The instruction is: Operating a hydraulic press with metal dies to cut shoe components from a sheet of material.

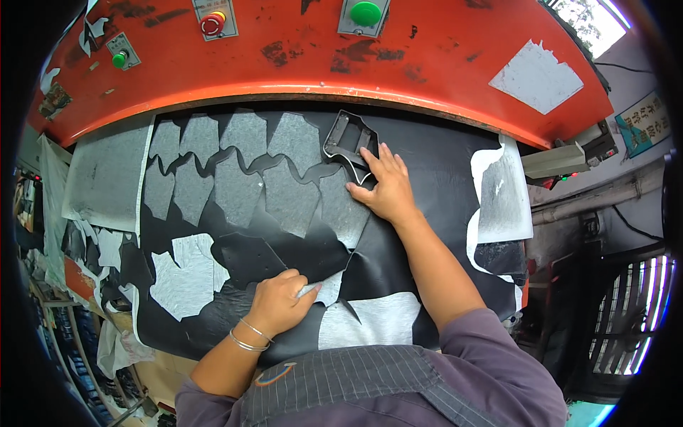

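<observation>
A black sheet (445,185) covers most of the work surface, with two rows of similar grey cut-out shapes (238,192) across its left and middle. At the right end of the upper row lies a hollow metal cutting die (345,149). My right hand (390,188) grips the die's lower right end, thumb on one side and fingertips on the other. Closer to me, my left hand (279,302) is closed on a lifted flap of the black sheet, beside a pale patch (329,288). A bracelet circles my left wrist.
An orange machine beam (299,60) spans the far side, carrying a red knob (212,24) and green buttons (365,13). A grey board (107,174) shows at the left, near hanging scraps (110,249). Pale board (505,206) shows past the sheet's torn right edge.
</observation>
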`<state>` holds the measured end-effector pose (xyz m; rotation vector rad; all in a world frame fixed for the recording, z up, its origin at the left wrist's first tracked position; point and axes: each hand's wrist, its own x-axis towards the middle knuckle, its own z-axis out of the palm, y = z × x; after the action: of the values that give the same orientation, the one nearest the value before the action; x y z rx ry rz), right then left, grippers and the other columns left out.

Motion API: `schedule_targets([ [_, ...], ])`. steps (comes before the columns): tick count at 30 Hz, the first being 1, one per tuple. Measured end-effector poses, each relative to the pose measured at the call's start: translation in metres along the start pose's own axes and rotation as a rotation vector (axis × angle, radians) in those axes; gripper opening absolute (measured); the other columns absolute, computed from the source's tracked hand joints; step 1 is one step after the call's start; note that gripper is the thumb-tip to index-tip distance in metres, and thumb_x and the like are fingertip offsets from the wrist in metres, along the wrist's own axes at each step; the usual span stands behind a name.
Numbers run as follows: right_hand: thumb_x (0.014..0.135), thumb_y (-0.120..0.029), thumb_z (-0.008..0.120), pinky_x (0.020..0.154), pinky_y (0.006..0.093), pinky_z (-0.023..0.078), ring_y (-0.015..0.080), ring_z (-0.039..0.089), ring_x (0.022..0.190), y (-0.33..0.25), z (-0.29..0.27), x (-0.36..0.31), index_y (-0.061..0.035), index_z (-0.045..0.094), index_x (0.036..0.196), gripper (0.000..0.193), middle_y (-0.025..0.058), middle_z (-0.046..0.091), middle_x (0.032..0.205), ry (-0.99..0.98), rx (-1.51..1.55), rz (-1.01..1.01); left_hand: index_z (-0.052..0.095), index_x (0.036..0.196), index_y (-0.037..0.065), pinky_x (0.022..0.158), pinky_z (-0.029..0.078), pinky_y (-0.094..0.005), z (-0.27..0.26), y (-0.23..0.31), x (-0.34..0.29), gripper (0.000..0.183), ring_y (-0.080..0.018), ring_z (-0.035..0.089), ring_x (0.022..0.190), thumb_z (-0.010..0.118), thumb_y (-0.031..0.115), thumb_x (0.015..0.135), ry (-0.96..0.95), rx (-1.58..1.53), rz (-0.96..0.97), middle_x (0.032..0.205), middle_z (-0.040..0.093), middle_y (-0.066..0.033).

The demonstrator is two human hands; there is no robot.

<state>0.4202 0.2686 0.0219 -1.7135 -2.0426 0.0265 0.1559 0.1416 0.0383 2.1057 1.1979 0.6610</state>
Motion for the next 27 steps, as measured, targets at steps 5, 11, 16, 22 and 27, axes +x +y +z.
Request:
schedule_targets([
  [5,0.07,-0.047,0.073,0.111,0.0468,0.026,0.0347,0.038,0.134,-0.005,0.004,-0.01,-0.009,0.054,0.13,0.074,0.0273,0.046,0.136,0.035,0.015,-0.025,0.058,0.064,0.001,0.048,0.042,-0.0396,0.003,0.001,-0.017,0.03,-0.0316,0.055,0.051,0.066,0.023,0.082,-0.025,-0.095,-0.053,0.061,0.053,-0.0128],
  [11,0.071,-0.046,0.073,0.111,0.0469,0.026,0.0341,0.038,0.133,-0.01,-0.005,-0.007,-0.0092,0.054,0.13,0.072,0.0271,0.047,0.135,-0.004,0.016,0.01,0.055,0.062,-0.002,0.047,0.039,-0.0402,0.001,0.01,-0.025,0.032,-0.0316,0.053,0.049,0.066,0.021,0.083,-0.049,-0.274,-0.172,0.058,0.052,-0.0149],
  [16,0.072,-0.048,0.072,0.112,0.0463,0.024,0.0336,0.037,0.134,-0.011,0.001,-0.011,-0.01,0.052,0.132,0.073,0.0269,0.045,0.137,-0.03,0.029,0.042,0.054,0.062,-0.002,0.047,0.038,-0.0404,0.003,0.005,-0.033,0.032,-0.0322,0.051,0.049,0.066,0.019,0.083,-0.052,-0.296,-0.168,0.058,0.051,-0.0146],
  [22,0.074,-0.053,0.069,0.113,0.0498,0.019,0.0393,0.03,0.136,-0.002,-0.002,0.017,-0.0139,0.039,0.142,0.084,0.029,0.037,0.142,-0.099,-0.076,0.078,0.058,0.07,-0.001,0.051,0.041,-0.0385,-0.049,-0.04,-0.102,0.026,-0.0285,0.051,0.052,0.069,0.02,0.081,0.005,-0.202,-0.335,0.061,0.051,-0.0142],
  [27,0.07,-0.054,0.075,0.109,0.0572,0.017,0.0449,0.022,0.138,-0.026,-0.017,-0.05,-0.0156,0.02,0.149,0.104,0.0343,0.025,0.145,-0.191,-0.033,0.28,0.052,0.115,-0.001,0.075,0.046,-0.0356,-0.1,-0.051,-0.093,0.057,-0.0266,0.055,0.087,0.078,0.024,0.071,0.317,0.2,-0.429,0.102,0.054,-0.0131],
])
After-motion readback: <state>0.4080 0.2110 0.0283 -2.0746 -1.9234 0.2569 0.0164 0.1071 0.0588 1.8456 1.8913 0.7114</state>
